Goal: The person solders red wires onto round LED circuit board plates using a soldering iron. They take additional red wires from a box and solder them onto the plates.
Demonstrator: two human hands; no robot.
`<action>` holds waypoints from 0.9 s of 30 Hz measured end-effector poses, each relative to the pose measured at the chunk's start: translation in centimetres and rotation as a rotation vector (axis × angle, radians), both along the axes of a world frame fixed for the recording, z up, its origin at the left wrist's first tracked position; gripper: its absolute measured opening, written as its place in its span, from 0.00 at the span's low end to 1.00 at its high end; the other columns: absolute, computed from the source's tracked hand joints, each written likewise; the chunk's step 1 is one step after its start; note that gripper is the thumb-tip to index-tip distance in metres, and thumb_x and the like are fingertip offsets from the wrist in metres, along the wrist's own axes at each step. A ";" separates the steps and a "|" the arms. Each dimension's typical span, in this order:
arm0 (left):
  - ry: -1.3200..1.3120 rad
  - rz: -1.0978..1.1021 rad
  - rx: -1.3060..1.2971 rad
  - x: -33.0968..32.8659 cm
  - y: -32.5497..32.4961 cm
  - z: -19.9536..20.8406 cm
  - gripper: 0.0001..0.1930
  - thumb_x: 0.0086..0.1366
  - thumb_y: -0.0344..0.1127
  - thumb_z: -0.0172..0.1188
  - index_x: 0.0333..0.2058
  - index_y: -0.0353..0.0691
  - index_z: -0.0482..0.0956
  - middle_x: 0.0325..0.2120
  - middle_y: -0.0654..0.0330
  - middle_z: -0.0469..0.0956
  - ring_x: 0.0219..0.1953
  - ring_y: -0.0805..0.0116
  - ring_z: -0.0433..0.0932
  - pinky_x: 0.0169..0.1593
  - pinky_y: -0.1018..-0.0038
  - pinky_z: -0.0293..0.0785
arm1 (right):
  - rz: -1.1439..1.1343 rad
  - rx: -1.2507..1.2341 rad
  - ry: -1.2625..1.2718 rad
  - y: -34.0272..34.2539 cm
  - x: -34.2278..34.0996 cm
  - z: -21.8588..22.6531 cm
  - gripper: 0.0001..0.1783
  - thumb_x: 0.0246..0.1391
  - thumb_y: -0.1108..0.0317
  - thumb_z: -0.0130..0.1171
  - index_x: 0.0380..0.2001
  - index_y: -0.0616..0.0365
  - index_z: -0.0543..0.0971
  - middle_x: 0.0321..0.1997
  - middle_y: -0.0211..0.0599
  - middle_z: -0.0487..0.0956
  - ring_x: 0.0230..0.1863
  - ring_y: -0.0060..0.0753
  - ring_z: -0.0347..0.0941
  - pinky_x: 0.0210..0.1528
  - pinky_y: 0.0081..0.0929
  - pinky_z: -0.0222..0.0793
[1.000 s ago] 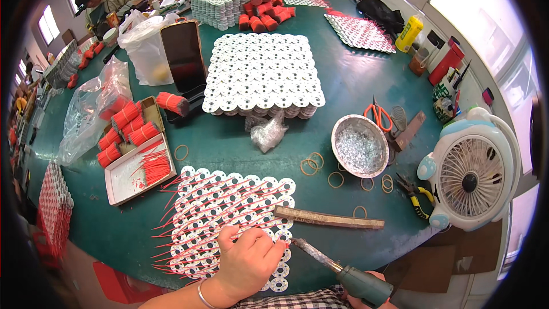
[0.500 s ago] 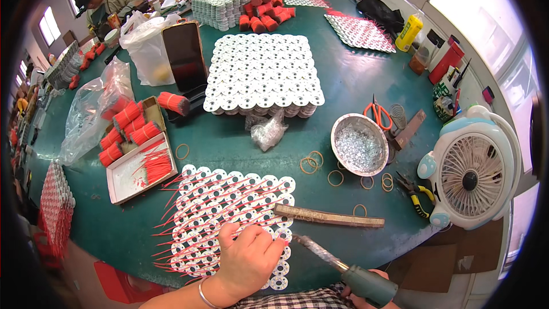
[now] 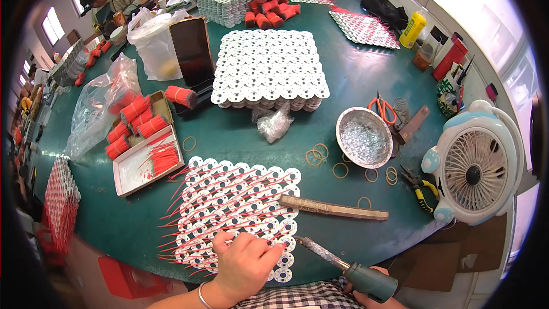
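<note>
A sheet of joined round white circuit boards (image 3: pixel 243 170) lies before me, with thin red wires (image 3: pixel 197 209) laid slantwise across it and sticking out past its left edge. My left hand (image 3: pixel 246 263) rests over the sheet's near right part. Its thumb and forefinger pinch a red wire, of which only a trace shows at the fingertips. A soldering iron (image 3: pixel 372 281) with a green handle is held in my right hand (image 3: pixel 366 297), mostly hidden behind the handle. The iron's tip is close to the left fingertips, at the sheet's right edge. A wooden strip (image 3: pixel 334 207) lies across that edge.
A box of red wires (image 3: pixel 146 163) stands left, beside red wire bundles (image 3: pixel 137 114). Beyond are stacked board sheets (image 3: pixel 269 68) and a phone (image 3: pixel 191 51). To the right: a metal bowl (image 3: pixel 364 137), pliers (image 3: pixel 420 191), a fan (image 3: pixel 472 171). Two people work farther off.
The whole view has shifted a little, so the table's things sit higher and farther right. Against the sheet, my left hand and the iron's tip have come slightly nearer to me.
</note>
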State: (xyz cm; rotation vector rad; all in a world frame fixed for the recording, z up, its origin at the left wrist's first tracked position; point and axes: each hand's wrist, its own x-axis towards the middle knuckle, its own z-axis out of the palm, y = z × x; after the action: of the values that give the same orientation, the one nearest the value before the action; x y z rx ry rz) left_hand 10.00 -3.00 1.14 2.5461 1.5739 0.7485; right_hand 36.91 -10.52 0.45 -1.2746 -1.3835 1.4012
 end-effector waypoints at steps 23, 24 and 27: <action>-0.007 -0.043 -0.056 0.3 0.3 0.0 0.06 0.44 0.34 0.63 0.25 0.51 0.79 0.17 0.72 0.64 0.28 0.73 0.66 0.41 0.63 0.50 | 0.145 0.089 -0.347 0.8 -0.2 0.3 0.18 0.44 0.61 0.63 0.36 0.62 0.75 0.31 0.39 0.77 0.31 0.33 0.74 0.35 0.27 0.69; -0.003 -0.040 -0.057 0.2 0.3 -0.1 0.06 0.44 0.34 0.63 0.25 0.51 0.79 0.17 0.72 0.64 0.28 0.73 0.66 0.41 0.63 0.50 | 0.097 0.079 -0.239 0.7 -0.3 0.4 0.19 0.45 0.61 0.63 0.38 0.62 0.75 0.31 0.38 0.77 0.31 0.31 0.73 0.35 0.26 0.69; 0.009 -0.038 -0.058 0.2 0.3 -0.1 0.07 0.44 0.34 0.63 0.25 0.51 0.79 0.17 0.72 0.64 0.28 0.73 0.66 0.41 0.63 0.51 | 0.001 -0.182 0.002 0.5 -0.5 1.2 0.22 0.45 0.60 0.63 0.42 0.61 0.74 0.33 0.36 0.77 0.32 0.27 0.73 0.37 0.25 0.69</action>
State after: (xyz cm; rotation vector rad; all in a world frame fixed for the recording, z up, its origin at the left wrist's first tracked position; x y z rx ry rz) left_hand 10.23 -2.73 1.00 2.5342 1.5219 0.6787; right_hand 36.43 -9.99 1.64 -1.3878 -1.2780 1.5572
